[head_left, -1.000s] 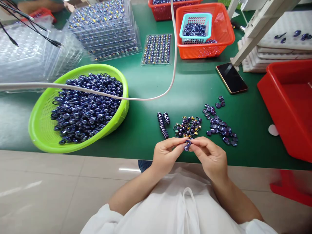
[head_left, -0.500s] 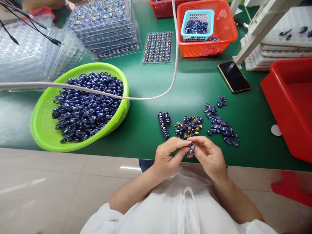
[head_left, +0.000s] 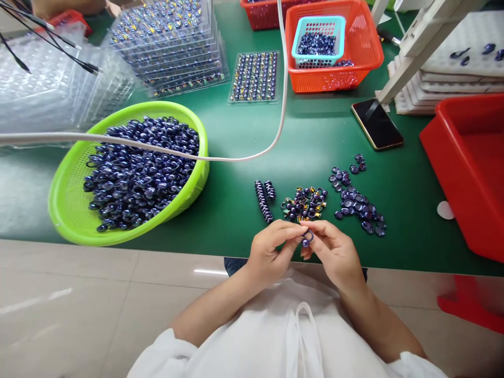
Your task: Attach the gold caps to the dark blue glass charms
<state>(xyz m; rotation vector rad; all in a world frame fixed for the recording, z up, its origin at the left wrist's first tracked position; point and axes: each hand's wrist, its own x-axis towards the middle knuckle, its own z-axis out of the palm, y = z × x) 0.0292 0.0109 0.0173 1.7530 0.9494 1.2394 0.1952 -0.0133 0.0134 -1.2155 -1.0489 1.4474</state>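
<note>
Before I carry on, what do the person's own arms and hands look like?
The left hand and right hand are ungloved, with no watch or bracelet visible. Loose, plain white sleeves leave the forearms bare. No markings or cables show on either arm.

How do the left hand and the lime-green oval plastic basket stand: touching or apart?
Apart: the head view shows green tabletop between the left hand and basket.

On my feed, the basin [head_left: 73, 194] of rings [head_left: 142, 184] lies left on the desk [head_left: 236, 210], then ring rows [head_left: 263, 201], a pile [head_left: 304, 203] and discs [head_left: 354, 203] rightward; behind, a small basket [head_left: 315, 63] sits in a larger basket [head_left: 331, 83].
</note>
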